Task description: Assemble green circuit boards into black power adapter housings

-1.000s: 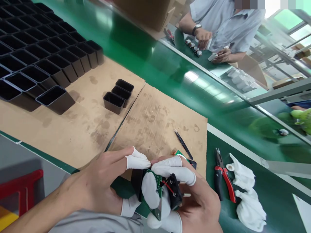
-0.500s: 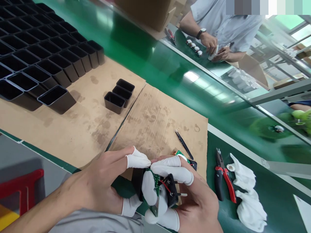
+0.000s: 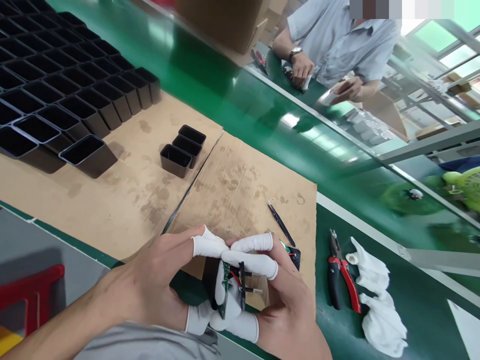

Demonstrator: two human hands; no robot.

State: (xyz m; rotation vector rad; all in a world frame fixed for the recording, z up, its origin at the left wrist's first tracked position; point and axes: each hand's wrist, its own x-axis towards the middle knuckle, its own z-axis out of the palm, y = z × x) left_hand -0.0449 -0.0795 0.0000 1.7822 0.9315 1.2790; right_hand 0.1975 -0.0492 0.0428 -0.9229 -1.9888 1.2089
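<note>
My left hand [image 3: 159, 272], with white finger cots on its fingertips, is closed around a black plastic case [image 3: 210, 282] lying on its side. My right hand [image 3: 288, 295], also in finger cots, grips a green circuit board [image 3: 226, 275] at the case's opening. Red wires join the board to a black plug plate [image 3: 242, 292] with metal prongs pointing right. Fingers hide how far the board sits inside the case. Beyond the right hand lies another black part with a green board [image 3: 294, 256], partly covered.
Black tweezers [image 3: 280, 223] lie on the cardboard [image 3: 240, 195]. Red-handled pliers [image 3: 342, 275] and white crumpled gloves [image 3: 382, 320] lie at right. Three black cases [image 3: 182, 150] stand ahead; many more [image 3: 86, 107] fill the left. A co-worker [image 3: 333, 55] sits across the bench.
My right hand has moved left, bringing the board and plug plate closer to the case; the plate has turned edge-on. The co-worker's hands have moved apart.
</note>
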